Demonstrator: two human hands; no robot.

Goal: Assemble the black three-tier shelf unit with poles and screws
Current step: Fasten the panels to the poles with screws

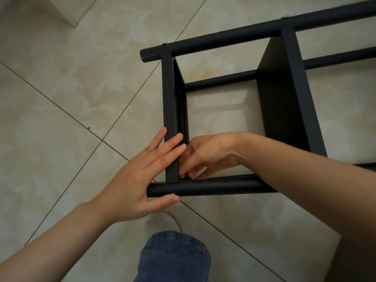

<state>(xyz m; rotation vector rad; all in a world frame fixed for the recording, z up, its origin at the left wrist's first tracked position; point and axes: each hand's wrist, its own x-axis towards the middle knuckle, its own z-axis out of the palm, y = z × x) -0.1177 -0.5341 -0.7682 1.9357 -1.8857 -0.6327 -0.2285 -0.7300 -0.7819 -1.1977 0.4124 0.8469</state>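
Lying on its side on the floor, the black shelf unit [284, 94] fills the right half of the view. Four round black poles [213, 42] show, two far and two near, though the fourth is only a short stretch at the right edge. Two flat black shelf boards [169, 110] stand between them, and three small silver screw heads [173, 193] sit on the poles.

The person's left hand [138, 180] is spread flat, its fingers straight along the edge of the left board and its thumb under the near pole beside a screw head. The right hand [207, 155] reaches into the inner corner where that board meets the near pole, fingers curled; whether they pinch anything cannot be told.

Glossy beige floor tiles [71, 98] with thin brown joints lie beneath. One blue denim trouser leg [173, 257] and one pale shoe [160, 219] show near, and a white wall corner [67, 11] far left.
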